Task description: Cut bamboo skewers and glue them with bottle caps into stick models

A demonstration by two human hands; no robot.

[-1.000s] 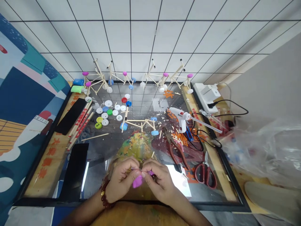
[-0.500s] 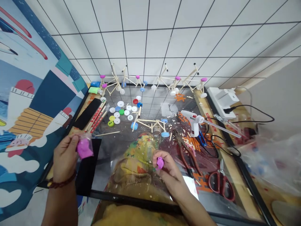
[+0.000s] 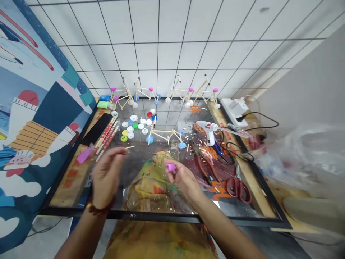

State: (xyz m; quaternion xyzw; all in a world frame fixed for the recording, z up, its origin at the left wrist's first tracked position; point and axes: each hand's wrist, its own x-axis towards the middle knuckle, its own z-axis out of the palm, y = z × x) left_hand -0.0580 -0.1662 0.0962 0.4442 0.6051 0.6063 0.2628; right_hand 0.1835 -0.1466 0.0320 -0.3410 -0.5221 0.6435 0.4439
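My right hand (image 3: 184, 180) pinches a small lump of purple clay (image 3: 170, 167) between thumb and fingers, above the dark glass tabletop. My left hand (image 3: 106, 176) is over the left part of the table, fingers loosely curved and a little blurred, with nothing visible in it. Left of it, the packet of purple clay (image 3: 84, 155) lies on the table's wooden margin. In front of both hands stands a small stick bicycle (image 3: 164, 135) with blue bottle-cap wheels. Loose bottle caps (image 3: 130, 135) in white, green, yellow, red and blue lie to its left.
Several finished stick bicycles (image 3: 188, 95) with purple seats line the back by the tiled wall. At right are a glue gun (image 3: 208, 131), pliers (image 3: 201, 162), scissors (image 3: 238, 189) and a power strip (image 3: 234, 109). Red-wrapped chopsticks (image 3: 106, 138) lie at left, with wood scraps scattered about.
My left hand has let go of the clay packet at the table's left side and moved right. My right hand, still pinching the clay lump, appears slightly higher and further left.
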